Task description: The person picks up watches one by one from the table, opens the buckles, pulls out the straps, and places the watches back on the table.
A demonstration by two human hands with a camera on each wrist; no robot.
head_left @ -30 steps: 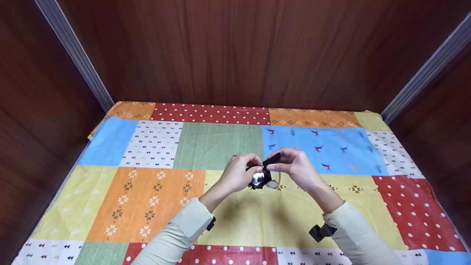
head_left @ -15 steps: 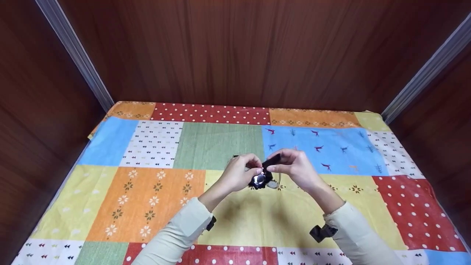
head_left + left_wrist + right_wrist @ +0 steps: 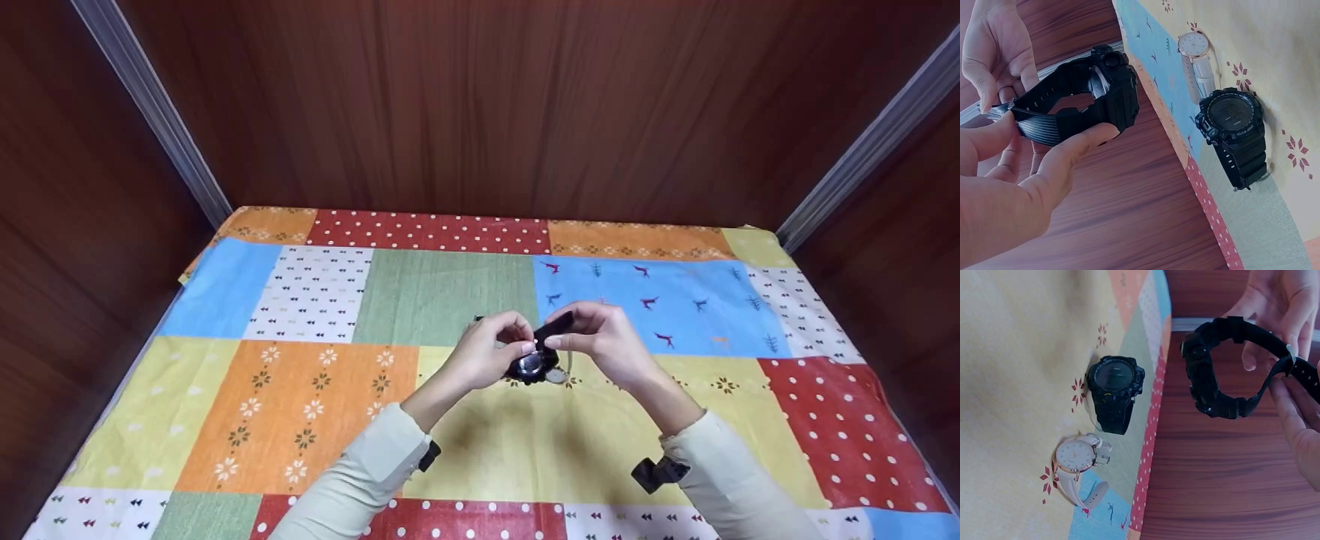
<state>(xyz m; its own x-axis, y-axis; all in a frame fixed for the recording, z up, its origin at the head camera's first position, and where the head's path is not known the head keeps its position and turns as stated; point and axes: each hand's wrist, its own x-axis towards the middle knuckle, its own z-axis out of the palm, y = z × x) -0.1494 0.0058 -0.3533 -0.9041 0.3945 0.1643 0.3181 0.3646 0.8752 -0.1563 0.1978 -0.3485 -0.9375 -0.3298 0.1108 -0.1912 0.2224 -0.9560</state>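
Observation:
A black sports watch [image 3: 1120, 93] is held up in the air, its strap looped round and fastened through the buckle end. The left hand [image 3: 487, 349] pinches the strap near the buckle; in the left wrist view its index finger lies along the watch's side. The right hand [image 3: 600, 337] holds the free strap end [image 3: 555, 326] between thumb and fingers. Below, a second black sports watch [image 3: 1235, 118] lies face up on the tablecloth. Beside it is a wristwatch with a white dial and pale strap [image 3: 1075, 455]. In the head view the hands partly hide these watches.
A patchwork tablecloth [image 3: 300, 420] covers the table. Brown wood-grain panels [image 3: 480, 105] with grey metal corner strips [image 3: 154, 105] enclose the back and sides. Black wrist mounts [image 3: 660, 474] sit at the sleeve cuffs.
Both hands stay nearly in place. The bright reflection on the black watch in the head view has dimmed as it tilts slightly.

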